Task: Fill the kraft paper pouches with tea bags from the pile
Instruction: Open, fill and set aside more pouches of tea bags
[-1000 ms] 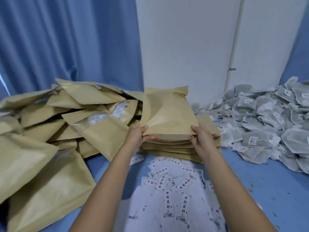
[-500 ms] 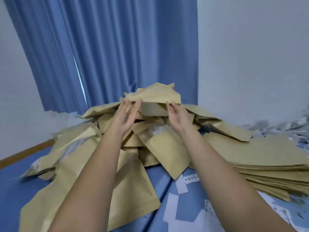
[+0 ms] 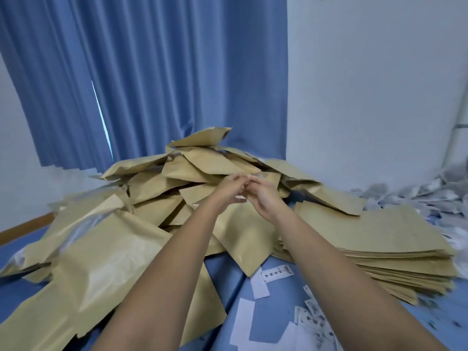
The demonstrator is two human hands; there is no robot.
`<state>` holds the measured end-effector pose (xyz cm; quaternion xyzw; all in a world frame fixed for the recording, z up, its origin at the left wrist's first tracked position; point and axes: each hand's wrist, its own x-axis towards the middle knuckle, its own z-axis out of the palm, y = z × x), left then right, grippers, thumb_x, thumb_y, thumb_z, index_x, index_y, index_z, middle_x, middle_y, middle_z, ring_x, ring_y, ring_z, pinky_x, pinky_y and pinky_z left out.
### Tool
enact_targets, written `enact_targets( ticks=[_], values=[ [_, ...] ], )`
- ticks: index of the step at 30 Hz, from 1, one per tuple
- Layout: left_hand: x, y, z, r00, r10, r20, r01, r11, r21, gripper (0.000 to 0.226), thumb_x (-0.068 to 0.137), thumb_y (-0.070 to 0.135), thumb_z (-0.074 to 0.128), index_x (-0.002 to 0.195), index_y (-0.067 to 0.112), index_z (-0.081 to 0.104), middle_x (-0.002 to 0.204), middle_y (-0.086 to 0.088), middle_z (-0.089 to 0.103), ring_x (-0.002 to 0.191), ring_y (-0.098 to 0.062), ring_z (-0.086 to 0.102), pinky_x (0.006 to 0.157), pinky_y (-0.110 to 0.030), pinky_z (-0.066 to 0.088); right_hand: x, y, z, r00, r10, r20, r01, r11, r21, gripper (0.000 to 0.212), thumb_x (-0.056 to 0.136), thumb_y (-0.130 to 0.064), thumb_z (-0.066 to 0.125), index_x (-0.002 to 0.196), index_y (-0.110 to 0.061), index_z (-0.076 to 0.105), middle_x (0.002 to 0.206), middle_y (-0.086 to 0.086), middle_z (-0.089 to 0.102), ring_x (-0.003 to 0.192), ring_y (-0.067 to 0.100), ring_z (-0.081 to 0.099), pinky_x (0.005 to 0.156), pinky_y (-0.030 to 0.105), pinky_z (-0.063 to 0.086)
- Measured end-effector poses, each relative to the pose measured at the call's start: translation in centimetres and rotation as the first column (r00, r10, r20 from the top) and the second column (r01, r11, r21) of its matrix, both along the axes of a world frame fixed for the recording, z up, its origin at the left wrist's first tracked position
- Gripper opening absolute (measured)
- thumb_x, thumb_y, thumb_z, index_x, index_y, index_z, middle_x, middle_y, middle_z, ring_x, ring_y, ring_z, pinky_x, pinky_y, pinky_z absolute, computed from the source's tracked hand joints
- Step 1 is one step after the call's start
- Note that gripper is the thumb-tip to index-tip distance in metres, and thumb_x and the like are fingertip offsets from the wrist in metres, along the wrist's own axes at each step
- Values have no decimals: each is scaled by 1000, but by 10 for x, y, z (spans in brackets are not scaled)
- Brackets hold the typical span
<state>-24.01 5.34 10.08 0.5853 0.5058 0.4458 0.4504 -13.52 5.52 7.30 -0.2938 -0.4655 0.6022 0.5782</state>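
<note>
Head view: half a second ago both your hands were up on the heap of filled pouches (image 3: 157,188), setting one on top. Now that top pouch (image 3: 202,139) lies there on its own and you've let go. Your left hand (image 3: 228,190) and right hand (image 3: 264,197) have pulled back and meet fingertip to fingertip just in front of the heap, fingers loosely curled, no pouch in either. It's blurred, so anything tiny pinched there can't be ruled out.

Judgement: one pouch done and dropped. The next cycle needs an empty one from the flat stack (image 3: 379,239) at your right, then tea bags. The tea bag pile (image 3: 415,191) sits at the far right edge, beyond the stack and well apart from your hands.

The surface is a blue cloth (image 3: 243,295), with printed paper slips (image 3: 276,272) scattered near you. There is a blue curtain (image 3: 164,72) behind the heap, a white wall (image 3: 379,84) to the right, and a wooden skirting (image 3: 22,228) low at left.
</note>
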Motion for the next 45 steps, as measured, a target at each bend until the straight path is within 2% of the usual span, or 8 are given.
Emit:
enact_targets(
  ticks=[3, 7, 9, 22, 25, 29, 35, 45],
  values=[
    [31, -7, -15, 989, -33, -141, 39, 998, 42, 27, 97, 24, 49, 120, 13, 57, 110, -8, 61, 96, -21, 60, 83, -32, 48, 45, -11, -22, 814, -252, 524, 183, 966, 180, 35, 86, -3, 54, 120, -10, 60, 116, 5, 64, 107, 22, 62, 81, 28, 50],
    [84, -17, -53, 875, -106, -472, 169, 981, 93, 36, 96, 23, 52, 130, 12, 53, 130, -8, 54, 117, -21, 53, 92, -27, 41, 142, -39, -80, -255, -293, 921, 214, 912, 350, 64, 81, -44, 66, 133, -12, 47, 141, 15, 44, 130, 30, 41, 105, 37, 33],
    [113, -24, -73, 803, -163, -573, 265, 959, 100, 42, 95, 22, 53, 137, 14, 48, 140, -7, 47, 123, -21, 49, 98, -26, 37, 184, -58, -107, -398, -151, 905, 248, 932, 265, 64, 80, -48, 66, 132, -15, 48, 139, 12, 45, 133, 29, 38, 108, 38, 27],
    [218, -104, -154, 68, 311, -948, 589, 754, 290, 21, 95, 18, 45, 114, 12, 51, 114, -7, 55, 107, -26, 49, 88, -38, 33, 273, -160, -115, 204, -328, 922, 377, 896, 235, 35, 77, -21, 77, 110, -10, 70, 118, 4, 65, 106, 20, 60, 90, 28, 44],
    [204, -131, -158, 193, 364, -911, 693, 607, 389, 25, 77, 7, 60, 102, 9, 60, 97, -4, 62, 92, -22, 55, 80, -34, 39, 320, -187, -98, 160, -378, 912, 651, 735, 190, 80, 70, -43, 80, 135, -11, 49, 140, 5, 44, 130, 24, 39, 107, 35, 34],
    [190, -159, -155, 356, 311, -881, 810, 368, 457, 22, 64, 9, 68, 86, 12, 71, 85, 0, 69, 75, -17, 63, 61, -23, 50, 341, -218, -92, 909, -265, 322, 383, 835, -395, 46, 87, -35, 64, 122, -5, 59, 116, 14, 67, 102, 26, 66, 90, 41, 53],
    [234, -177, -141, 588, -227, -776, 603, 763, 233, 55, 81, 70, 27, 108, 35, 59, 105, 18, 60, 93, -6, 55, 76, -28, 43, 326, -237, -126, 934, -300, 193, 349, 876, -331, 33, 95, 6, 40, 119, -8, 57, 94, 6, 74, 82, 17, 71, 65, 27, 56],
    [329, -168, -126, 842, -440, -312, 493, 862, 113, 35, 87, 37, 64, 69, 14, 46, 59, 4, 47, 55, -10, 43, 57, -22, 39, 318, -250, -127, 912, -171, -372, 117, 980, -164, 38, 84, 0, 46, 120, -2, 54, 110, 17, 65, 99, 24, 65, 89, 35, 52]
  ],
)
